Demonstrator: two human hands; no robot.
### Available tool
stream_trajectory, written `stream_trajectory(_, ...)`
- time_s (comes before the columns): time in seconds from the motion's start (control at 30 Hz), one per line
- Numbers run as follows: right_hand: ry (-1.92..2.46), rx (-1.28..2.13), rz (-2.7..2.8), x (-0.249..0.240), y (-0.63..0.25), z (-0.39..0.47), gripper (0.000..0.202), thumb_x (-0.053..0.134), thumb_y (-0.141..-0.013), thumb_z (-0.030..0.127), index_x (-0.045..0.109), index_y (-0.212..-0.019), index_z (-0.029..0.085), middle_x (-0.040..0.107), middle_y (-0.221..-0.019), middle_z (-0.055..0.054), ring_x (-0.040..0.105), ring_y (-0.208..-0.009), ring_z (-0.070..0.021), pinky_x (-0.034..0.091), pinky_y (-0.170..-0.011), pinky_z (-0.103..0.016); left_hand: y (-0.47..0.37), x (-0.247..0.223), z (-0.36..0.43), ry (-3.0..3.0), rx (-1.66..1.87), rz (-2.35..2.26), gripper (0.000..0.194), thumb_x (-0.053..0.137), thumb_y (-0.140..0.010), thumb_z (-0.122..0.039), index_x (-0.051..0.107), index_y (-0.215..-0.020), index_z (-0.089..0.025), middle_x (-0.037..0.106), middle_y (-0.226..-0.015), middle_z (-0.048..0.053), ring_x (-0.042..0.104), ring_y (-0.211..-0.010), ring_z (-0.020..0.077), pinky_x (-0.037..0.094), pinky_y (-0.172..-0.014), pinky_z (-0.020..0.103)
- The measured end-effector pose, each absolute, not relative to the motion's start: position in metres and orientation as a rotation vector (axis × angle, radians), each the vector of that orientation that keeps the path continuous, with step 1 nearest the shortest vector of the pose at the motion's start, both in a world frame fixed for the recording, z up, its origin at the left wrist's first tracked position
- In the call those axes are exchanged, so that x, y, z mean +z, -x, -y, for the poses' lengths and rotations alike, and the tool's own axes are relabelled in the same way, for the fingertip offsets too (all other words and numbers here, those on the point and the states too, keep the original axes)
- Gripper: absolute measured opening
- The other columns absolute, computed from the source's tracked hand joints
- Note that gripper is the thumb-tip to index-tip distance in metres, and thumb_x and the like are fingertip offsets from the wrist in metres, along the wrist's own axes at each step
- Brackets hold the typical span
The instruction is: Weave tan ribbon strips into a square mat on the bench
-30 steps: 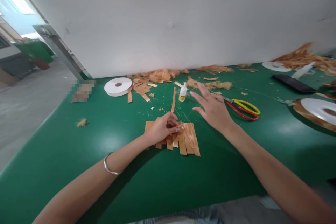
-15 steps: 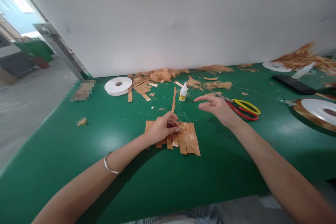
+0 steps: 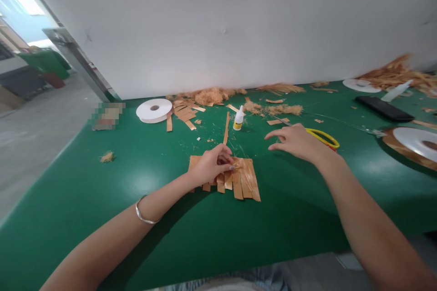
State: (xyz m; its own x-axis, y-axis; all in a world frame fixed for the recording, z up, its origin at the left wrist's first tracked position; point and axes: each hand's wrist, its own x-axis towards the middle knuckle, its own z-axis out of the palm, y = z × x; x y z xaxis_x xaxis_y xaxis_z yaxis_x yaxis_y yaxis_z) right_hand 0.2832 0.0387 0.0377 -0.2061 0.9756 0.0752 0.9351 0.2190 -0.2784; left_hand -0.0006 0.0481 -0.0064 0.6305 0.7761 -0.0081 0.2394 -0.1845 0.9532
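Observation:
A mat of overlapping tan strips (image 3: 247, 179) lies on the green table, its lower ends uneven. My left hand (image 3: 214, 163) rests on its upper part, thumb and fingers pinched together on the strips near the middle. My right hand (image 3: 290, 140) is above the table to the right, fingers apart and nothing between them. It partly covers the scissors (image 3: 322, 137) with yellow and red handles. A small white glue bottle with a yellow label (image 3: 238, 119) stands upright beyond the mat, beside a single tan strip (image 3: 226, 128).
At the back left lies a white roll (image 3: 154, 111) beside loose tan strips (image 3: 184, 112). Frayed fibre (image 3: 211, 96) lines the wall. To the right are a black phone (image 3: 384, 108), a white bottle (image 3: 397, 91) and a roll of tan ribbon (image 3: 414, 141).
My right hand has moved right and slightly nearer to me, now covering more of the scissors. My left hand and the mat have stayed in place.

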Motion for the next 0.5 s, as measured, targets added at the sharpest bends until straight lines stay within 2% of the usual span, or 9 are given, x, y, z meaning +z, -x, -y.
stream_trajectory(0.07, 1.838, 0.257, 2.244, 0.0383, -0.2865, -0.0392, 0.025, 0.064, -0.076, 0.045, 0.072, -0.089, 0.025, 0.052, -0.053, 0.002, 0.052, -0.056, -0.0172, 0.039, -0.073, -0.039, 0.0010, -0.0066, -0.0482, -1.742, 0.597, -0.835, 0.028, 0.069, -0.077, -0.015, 0.046, -0.092, -0.020, 0.066, -0.087, 0.001, 0.066, -0.081, 0.0149, 0.055, -0.072, 0.031)
stream_trajectory(0.17, 1.836, 0.496, 2.105, 0.0423, -0.2898, -0.0373, 0.030, 0.064, -0.075, 0.052, 0.071, -0.091, 0.027, 0.045, -0.052, 0.004, 0.048, -0.053, -0.0161, 0.040, -0.065, -0.035, 0.0014, -0.0081, -0.0487, -1.722, 0.599, -0.825, 0.028, 0.068, -0.077, -0.015, 0.045, -0.092, -0.020, 0.065, -0.087, 0.001, 0.066, -0.081, 0.0150, 0.055, -0.073, 0.031)
stream_trajectory(0.27, 1.716, 0.662, 1.914, 0.0461, -0.2917, -0.0351, 0.033, 0.064, -0.074, 0.056, 0.070, -0.088, 0.027, 0.036, -0.048, 0.004, 0.049, -0.056, -0.0173, 0.041, -0.066, -0.035, 0.0014, -0.0096, -0.0495, -1.713, 0.605, -0.814, 0.027, 0.068, -0.077, -0.014, 0.045, -0.092, -0.019, 0.065, -0.087, 0.001, 0.066, -0.083, 0.0147, 0.055, -0.077, 0.032)
stream_trajectory(0.33, 1.608, 0.703, 1.728, 0.0456, -0.2929, -0.0356, 0.032, 0.066, -0.073, 0.055, 0.070, -0.085, 0.025, 0.039, -0.050, 0.003, 0.049, -0.060, -0.0175, 0.041, -0.067, -0.035, 0.0011, -0.0101, -0.0499, -1.719, 0.610, -0.812, 0.027, 0.067, -0.077, -0.013, 0.045, -0.091, -0.019, 0.065, -0.086, 0.001, 0.066, -0.084, 0.0145, 0.054, -0.078, 0.032)
stream_trajectory(0.4, 1.453, 0.769, 1.517, 0.0430, -0.2936, -0.0381, 0.030, 0.066, -0.074, 0.053, 0.068, -0.082, 0.025, 0.041, -0.053, 0.003, 0.044, -0.057, -0.0154, 0.041, -0.066, -0.035, 0.0009, -0.0101, -0.0501, -1.721, 0.613, -0.811, 0.027, 0.067, -0.077, -0.013, 0.045, -0.091, -0.019, 0.065, -0.086, 0.001, 0.066, -0.083, 0.0143, 0.054, -0.077, 0.032)
stream_trajectory(0.5, 1.203, 0.907, 1.325, 0.0403, -0.2927, -0.0424, 0.027, 0.058, -0.080, 0.052, 0.062, -0.073, 0.026, 0.027, -0.049, 0.006, 0.032, -0.049, -0.0130, 0.042, -0.065, -0.036, 0.0006, -0.0091, -0.0493, -1.718, 0.616, -0.801, 0.028, 0.068, -0.076, -0.013, 0.045, -0.091, -0.019, 0.065, -0.086, 0.002, 0.065, -0.082, 0.0142, 0.054, -0.077, 0.032)
